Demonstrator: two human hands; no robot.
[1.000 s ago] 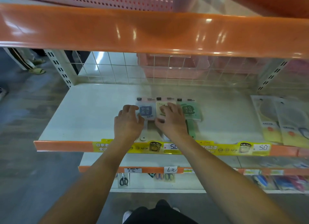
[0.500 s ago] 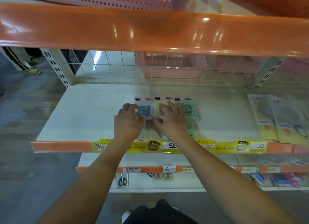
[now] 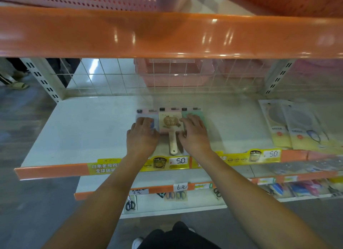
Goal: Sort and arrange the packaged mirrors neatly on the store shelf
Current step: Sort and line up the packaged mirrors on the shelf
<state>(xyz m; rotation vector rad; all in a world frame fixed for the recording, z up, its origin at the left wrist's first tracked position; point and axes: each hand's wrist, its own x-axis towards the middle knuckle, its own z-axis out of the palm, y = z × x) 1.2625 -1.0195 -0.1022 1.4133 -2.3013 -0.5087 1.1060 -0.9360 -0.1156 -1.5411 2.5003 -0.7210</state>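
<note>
Three packaged mirrors are lying flat in a row on the white shelf [image 3: 89, 129]: a blue one [image 3: 155, 122], a cream one [image 3: 170, 122] with its handle pointing toward the front edge, and a green one [image 3: 193, 113], all side by side. The left hand [image 3: 142, 137] is resting palm-down on the blue pack and the right hand [image 3: 194, 135] on the green pack, fingers only loosely bent and gripping nothing. Further packets [image 3: 289, 126] are lying well apart at the shelf's right end, behind the yellow price strip [image 3: 178, 162].

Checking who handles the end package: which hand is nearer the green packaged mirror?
Right. The right hand rests on the green packaged mirror; the left hand lies on the blue packaged mirror, beyond the pink one.
</note>
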